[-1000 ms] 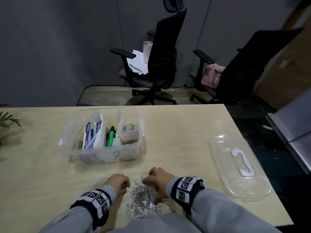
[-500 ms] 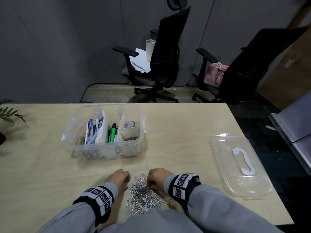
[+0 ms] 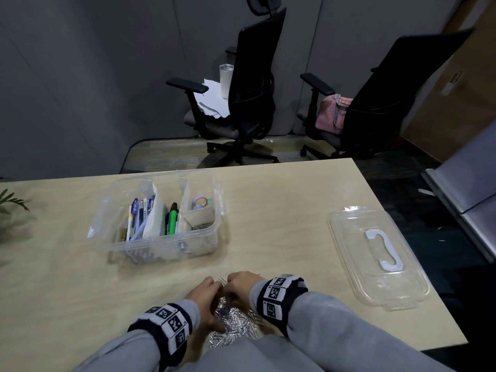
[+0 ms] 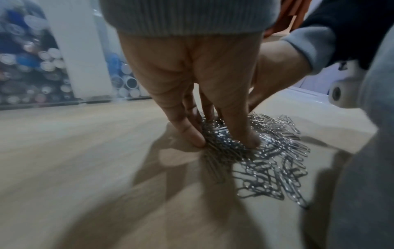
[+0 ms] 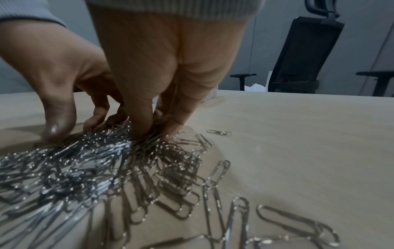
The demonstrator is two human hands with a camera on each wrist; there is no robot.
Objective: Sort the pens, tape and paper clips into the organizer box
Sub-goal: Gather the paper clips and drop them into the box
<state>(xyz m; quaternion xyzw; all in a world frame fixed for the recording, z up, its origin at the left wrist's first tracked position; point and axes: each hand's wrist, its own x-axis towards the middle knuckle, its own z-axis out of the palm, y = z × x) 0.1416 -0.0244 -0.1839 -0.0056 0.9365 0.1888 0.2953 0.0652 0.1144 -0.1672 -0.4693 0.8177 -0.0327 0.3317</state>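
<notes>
Both hands have drawn together since a second ago: left hand (image 3: 205, 294) and right hand (image 3: 241, 285) pinch the heap of paper clips (image 3: 233, 322) at lower centre. Clips point every way, uncountable. Only the head view shows the organizer box (image 3: 158, 245), beyond them.

A loose heap of silver paper clips (image 3: 234, 322) lies flat on the desk (image 3: 281, 237) just in front of the organizer box (image 3: 158, 218), with a few stray clips (image 5: 219, 132) spread flat beside the heap. The box is clear plastic, lidless and upright, split by pale dividers. Its left compartments hold pens (image 3: 139, 218) and a green marker (image 3: 174, 218) standing on end; its right rear compartment holds tape (image 3: 200, 203), and more clips (image 3: 201, 226) lie in front of that.
</notes>
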